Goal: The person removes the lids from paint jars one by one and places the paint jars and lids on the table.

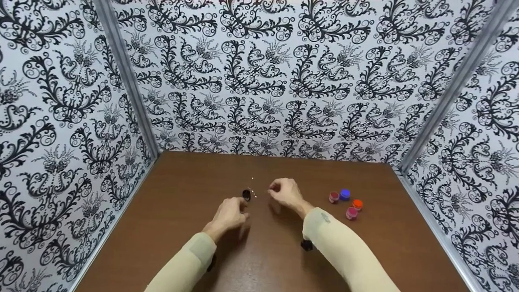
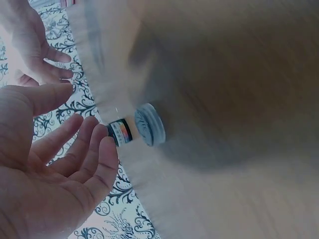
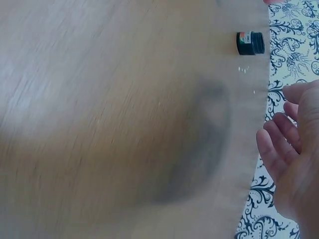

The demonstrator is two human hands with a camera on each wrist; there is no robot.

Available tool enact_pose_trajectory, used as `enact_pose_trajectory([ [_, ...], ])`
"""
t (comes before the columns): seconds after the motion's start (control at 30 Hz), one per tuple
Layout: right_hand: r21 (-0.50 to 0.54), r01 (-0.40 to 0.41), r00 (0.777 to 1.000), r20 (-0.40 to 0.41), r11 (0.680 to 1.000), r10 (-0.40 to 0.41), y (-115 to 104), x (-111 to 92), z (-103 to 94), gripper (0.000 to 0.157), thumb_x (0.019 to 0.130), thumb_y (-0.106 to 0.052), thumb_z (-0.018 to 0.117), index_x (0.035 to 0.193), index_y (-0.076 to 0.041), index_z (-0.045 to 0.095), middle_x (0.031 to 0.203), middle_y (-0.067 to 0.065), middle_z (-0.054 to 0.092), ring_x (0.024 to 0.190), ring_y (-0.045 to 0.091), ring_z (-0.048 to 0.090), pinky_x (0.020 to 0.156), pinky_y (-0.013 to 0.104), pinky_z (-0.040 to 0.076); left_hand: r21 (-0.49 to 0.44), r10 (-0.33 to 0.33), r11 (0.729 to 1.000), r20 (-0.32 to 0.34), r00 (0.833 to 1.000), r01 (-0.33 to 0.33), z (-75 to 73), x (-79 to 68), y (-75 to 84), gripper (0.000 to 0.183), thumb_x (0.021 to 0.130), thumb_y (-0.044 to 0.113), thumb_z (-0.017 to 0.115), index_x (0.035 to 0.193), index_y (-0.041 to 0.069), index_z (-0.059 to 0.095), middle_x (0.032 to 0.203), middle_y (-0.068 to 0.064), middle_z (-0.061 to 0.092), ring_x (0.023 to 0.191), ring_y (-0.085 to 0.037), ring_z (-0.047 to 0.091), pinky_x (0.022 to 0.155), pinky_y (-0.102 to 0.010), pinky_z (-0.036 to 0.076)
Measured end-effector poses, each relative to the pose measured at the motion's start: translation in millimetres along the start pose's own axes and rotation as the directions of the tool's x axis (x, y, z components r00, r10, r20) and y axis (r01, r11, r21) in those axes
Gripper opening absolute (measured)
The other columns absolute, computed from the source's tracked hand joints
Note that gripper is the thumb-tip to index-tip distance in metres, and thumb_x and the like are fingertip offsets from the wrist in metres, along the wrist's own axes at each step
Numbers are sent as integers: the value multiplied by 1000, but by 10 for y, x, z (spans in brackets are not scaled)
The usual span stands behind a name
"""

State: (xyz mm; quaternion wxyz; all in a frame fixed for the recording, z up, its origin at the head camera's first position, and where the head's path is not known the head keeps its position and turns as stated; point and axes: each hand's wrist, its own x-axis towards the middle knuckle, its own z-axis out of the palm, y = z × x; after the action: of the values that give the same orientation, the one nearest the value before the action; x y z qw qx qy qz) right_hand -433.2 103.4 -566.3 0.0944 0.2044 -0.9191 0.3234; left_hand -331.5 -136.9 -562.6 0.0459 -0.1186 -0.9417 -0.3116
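Note:
A small black jar (image 1: 246, 194) with a coloured label stands on the brown table, just beyond the fingertips of my left hand (image 1: 228, 215). That hand's fingers are loosely bent with nothing between them. In the left wrist view, a round, ridged grey piece (image 2: 149, 124), perhaps a lid, lies beside the labelled jar (image 2: 121, 132). Several tiny white bits (image 3: 243, 69) are scattered by the jar. To their right, my right hand (image 1: 286, 192) hovers above the table, its fingers relaxed and slightly curled. No object shows in it.
Several small pots sit at the right: a dark red one (image 1: 333, 197), a blue one (image 1: 345, 194), an orange one (image 1: 357, 204) and a pink one (image 1: 351, 213). Patterned walls (image 1: 259, 81) enclose the table (image 1: 267, 259) at the back and sides.

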Motion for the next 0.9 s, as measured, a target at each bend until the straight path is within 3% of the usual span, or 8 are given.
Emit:
enact_pose_trajectory([
  [0.2,-24,-5,1000,20,1000,6,50,-29,-76,9,92,-20,84,99,-15,87,97,3,86,93,23,78,93,45,64,3,-10,1000,20,1000,10,19,16,67,31,96,18,81,125,6,81,113,-15,83,99,-32,78,91,-52,65],
  [0.4,-29,40,999,1,999,-40,67,-83,-203,10,93,-21,85,100,-14,87,98,4,86,93,24,78,92,45,64,-9,-9,1000,28,1000,10,40,41,158,30,97,22,82,123,7,80,113,-16,83,99,-31,78,90,-52,65],
  [0.63,-19,70,997,-22,997,-71,158,-254,-387,9,92,-17,86,98,-11,86,96,6,85,92,31,80,89,44,64,-17,27,999,30,999,-27,135,78,203,29,98,21,82,123,6,81,113,-15,84,101,-32,79,91,-52,65],
  [0.9,-45,83,996,-33,996,-84,339,-447,-622,12,91,-18,87,99,-10,85,97,7,85,90,30,80,88,43,65,-21,77,997,12,997,-76,218,121,305,27,96,22,83,118,6,81,109,-12,84,103,-34,80,92,-52,65],
])
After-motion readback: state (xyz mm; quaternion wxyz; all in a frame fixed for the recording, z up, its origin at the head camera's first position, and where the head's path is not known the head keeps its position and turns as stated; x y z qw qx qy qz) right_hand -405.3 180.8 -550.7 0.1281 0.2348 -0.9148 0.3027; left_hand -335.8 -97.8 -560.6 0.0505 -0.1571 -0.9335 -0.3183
